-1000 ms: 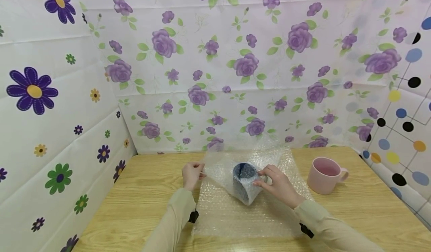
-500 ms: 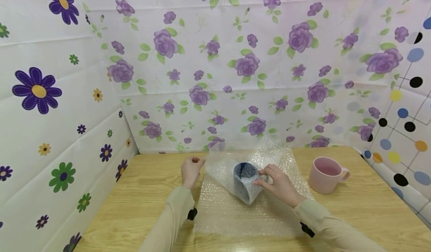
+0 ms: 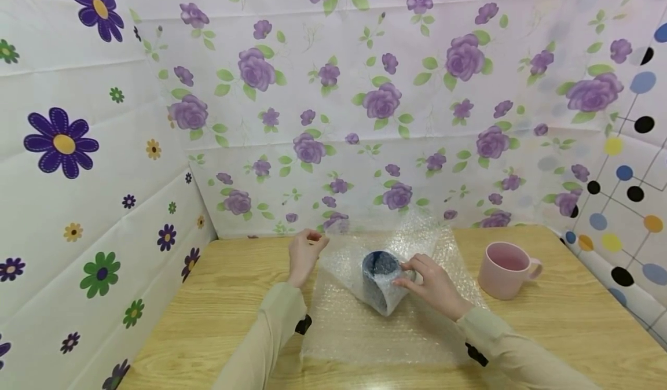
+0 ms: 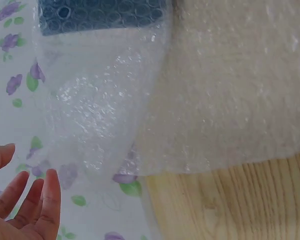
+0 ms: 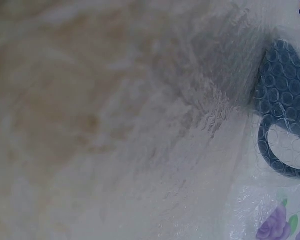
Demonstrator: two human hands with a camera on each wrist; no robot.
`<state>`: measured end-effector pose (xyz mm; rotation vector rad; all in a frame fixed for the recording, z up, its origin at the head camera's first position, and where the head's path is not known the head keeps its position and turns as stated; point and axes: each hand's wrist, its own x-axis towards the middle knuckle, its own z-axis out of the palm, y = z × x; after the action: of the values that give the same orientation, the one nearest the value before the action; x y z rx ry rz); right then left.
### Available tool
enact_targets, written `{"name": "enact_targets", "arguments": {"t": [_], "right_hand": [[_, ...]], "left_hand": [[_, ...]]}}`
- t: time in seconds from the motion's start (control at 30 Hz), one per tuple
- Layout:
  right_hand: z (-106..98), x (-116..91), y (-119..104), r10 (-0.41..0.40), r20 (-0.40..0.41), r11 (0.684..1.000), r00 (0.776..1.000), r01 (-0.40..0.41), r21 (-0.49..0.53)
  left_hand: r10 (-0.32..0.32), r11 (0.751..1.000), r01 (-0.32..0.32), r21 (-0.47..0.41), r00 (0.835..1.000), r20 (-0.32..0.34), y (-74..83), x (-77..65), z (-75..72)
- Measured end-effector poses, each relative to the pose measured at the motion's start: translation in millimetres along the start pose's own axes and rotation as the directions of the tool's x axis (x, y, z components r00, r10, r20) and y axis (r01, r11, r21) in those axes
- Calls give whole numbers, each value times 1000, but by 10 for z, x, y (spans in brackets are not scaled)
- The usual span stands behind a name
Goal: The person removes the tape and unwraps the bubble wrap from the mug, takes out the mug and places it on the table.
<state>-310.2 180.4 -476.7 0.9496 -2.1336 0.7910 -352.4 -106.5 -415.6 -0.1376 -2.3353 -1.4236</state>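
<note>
A dark blue mug (image 3: 377, 262) stands on a sheet of bubble wrap (image 3: 359, 341), one flap folded over its front and rim. My right hand (image 3: 433, 286) pinches the bubble wrap against the mug's rim, on the handle side. In the right wrist view the wrapped blue mug (image 5: 285, 90) and its handle show through the bubbles, with only a sliver of finger at the edge. Beside the sheet's far left corner is my left hand (image 3: 306, 257), raised with loosely bent fingers. The left wrist view shows those fingers (image 4: 50, 205) apart from the bubble wrap (image 4: 105, 110), holding nothing.
A pink mug (image 3: 501, 274) stands to the right of the sheet on the wooden table (image 3: 219, 315). Floral cloth (image 3: 383, 100) hangs behind the table, with more patterned cloth on both sides. A black wrist device (image 3: 303, 324) sits under the left sleeve.
The left hand has let go of the sheet's left edge and moved up and slightly away toward the far corner. My right hand stays in place on the wrapped mug.
</note>
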Motion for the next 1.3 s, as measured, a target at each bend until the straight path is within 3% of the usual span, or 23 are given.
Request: {"name": "enact_targets", "arguments": {"t": [0.17, 0.4, 0.57, 0.8, 0.9, 1.0, 1.13, 1.3], "right_hand": [[-8, 6, -4, -3, -2, 1000, 1000, 3, 6], [-9, -4, 2, 14, 6, 1000, 1000, -14, 0], [-4, -6, 9, 8, -5, 1000, 1000, -8, 2], [4, -7, 12, 9, -3, 1000, 1000, -8, 3], [10, -13, 15, 11, -3, 1000, 1000, -11, 3], [14, -15, 19, 9, -7, 1000, 1000, -9, 1], [11, -14, 19, 7, -8, 1000, 1000, -7, -5], [7, -12, 18, 2, -2, 1000, 1000, -2, -4]], "left_hand": [[35, 999, -34, -28, 999, 27, 80, -25, 30], [34, 998, -31, -49, 996, 79, 147, -65, 87], [47, 997, -36, -72, 987, 155, 168, -103, 148], [86, 994, -70, -89, 976, 201, 218, -147, 195], [124, 991, -112, -69, 969, 215, 222, -173, 217], [193, 981, -182, -71, 955, 226, 213, -196, 250], [287, 958, -269, -100, 922, 262, 186, -229, 301], [350, 935, -346, -71, 882, 314, 167, -294, 364]]}}
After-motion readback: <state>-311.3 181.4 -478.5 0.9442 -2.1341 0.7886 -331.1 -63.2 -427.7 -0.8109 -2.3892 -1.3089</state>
